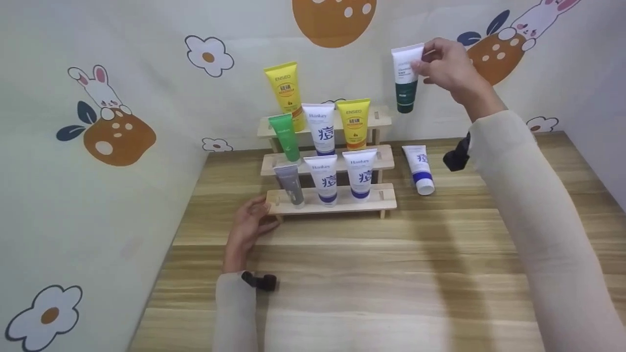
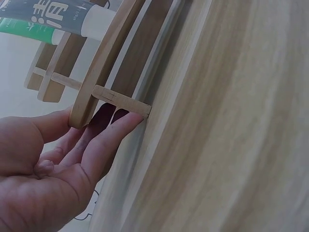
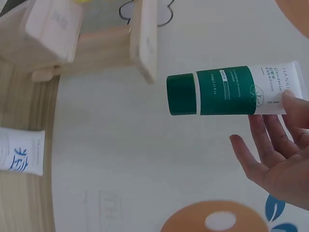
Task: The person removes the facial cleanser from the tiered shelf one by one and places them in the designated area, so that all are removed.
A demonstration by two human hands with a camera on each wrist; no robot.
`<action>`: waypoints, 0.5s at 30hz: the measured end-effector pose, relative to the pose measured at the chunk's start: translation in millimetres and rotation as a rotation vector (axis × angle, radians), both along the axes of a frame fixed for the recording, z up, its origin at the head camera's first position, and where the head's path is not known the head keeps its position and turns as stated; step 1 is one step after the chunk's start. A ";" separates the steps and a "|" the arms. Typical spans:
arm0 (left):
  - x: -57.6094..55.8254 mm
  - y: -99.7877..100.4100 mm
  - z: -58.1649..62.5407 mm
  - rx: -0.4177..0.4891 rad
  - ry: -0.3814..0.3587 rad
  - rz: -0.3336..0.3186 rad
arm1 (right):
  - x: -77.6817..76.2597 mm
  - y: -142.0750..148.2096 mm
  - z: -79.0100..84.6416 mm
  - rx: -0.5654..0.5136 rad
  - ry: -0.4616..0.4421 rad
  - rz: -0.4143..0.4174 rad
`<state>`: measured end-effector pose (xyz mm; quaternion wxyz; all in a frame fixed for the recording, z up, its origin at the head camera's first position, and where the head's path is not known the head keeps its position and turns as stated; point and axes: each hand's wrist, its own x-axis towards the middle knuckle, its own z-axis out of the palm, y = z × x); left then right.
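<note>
High at the back right, my right hand (image 1: 447, 66) pinches a white and dark green squeeze tube (image 1: 407, 80) by its flat upper end, cap downward. In the right wrist view the tube (image 3: 227, 91) is held off to the side of the rack's upper tier (image 3: 145, 38). My left hand (image 1: 249, 222) grips the left end of the wooden three-tier rack (image 1: 337, 208) at its lowest shelf. The left wrist view has the thumb on the shelf end (image 2: 79, 113) and fingertips by its short leg (image 2: 123, 102).
Tubes stand on the rack: yellow ones (image 1: 354, 122), white and blue ones (image 1: 320, 178), a green one (image 1: 285, 138) and a grey one (image 1: 292, 185). Another white and blue tube (image 1: 418, 168) lies on the wooden table (image 1: 342, 274) to the right. A patterned cloth wall (image 1: 234, 98) rises behind.
</note>
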<state>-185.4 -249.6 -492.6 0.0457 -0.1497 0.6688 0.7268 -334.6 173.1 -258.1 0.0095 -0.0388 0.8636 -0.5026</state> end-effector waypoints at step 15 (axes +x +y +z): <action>0.5 0.8 -3.2 0.008 0.013 0.011 | -0.6 52.6 -48.2 -0.137 -0.085 -0.068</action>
